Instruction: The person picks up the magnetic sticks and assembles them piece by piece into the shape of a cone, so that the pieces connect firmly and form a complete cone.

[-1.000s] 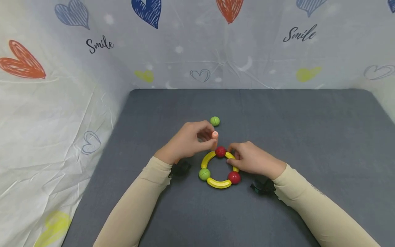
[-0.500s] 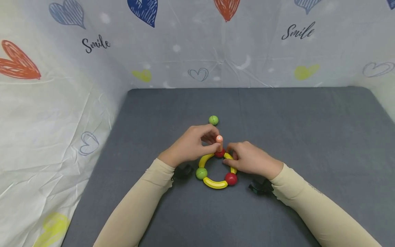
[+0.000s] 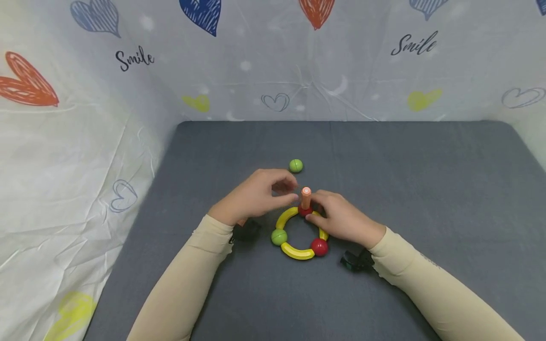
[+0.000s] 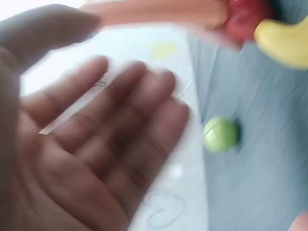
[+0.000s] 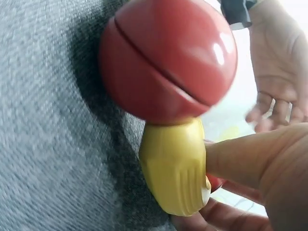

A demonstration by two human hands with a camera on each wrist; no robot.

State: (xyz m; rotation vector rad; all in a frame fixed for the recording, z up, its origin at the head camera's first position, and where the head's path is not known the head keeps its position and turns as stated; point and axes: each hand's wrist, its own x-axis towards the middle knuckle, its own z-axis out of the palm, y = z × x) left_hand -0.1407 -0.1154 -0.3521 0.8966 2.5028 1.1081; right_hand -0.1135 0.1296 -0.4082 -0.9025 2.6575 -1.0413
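Note:
A ring of yellow curved pieces point(image 3: 297, 252) joined by a green ball point(image 3: 279, 236) and two red balls lies on the grey mat point(image 3: 426, 189). An orange stick point(image 3: 305, 198) stands upright on the ring's top red ball point(image 3: 304, 211). My left hand point(image 3: 293, 190) hovers just left of the stick, fingers spread and holding nothing; the left wrist view shows its bare palm point(image 4: 96, 144) below the stick point(image 4: 159, 12). My right hand point(image 3: 316, 208) pinches the ring's right yellow piece point(image 5: 175, 168) by the near red ball point(image 5: 168, 62), thumb point(image 5: 240, 159) pressed on it.
A loose green ball point(image 3: 296, 166) lies on the mat just beyond the left hand, also in the left wrist view as a green ball point(image 4: 220, 134). Cloth walls printed with hearts point(image 3: 256, 71) close off the back and the left side.
The left hand carried the orange stick right, stood it on the top red ball, then let go and drew back a little. The right hand stayed on the ring.

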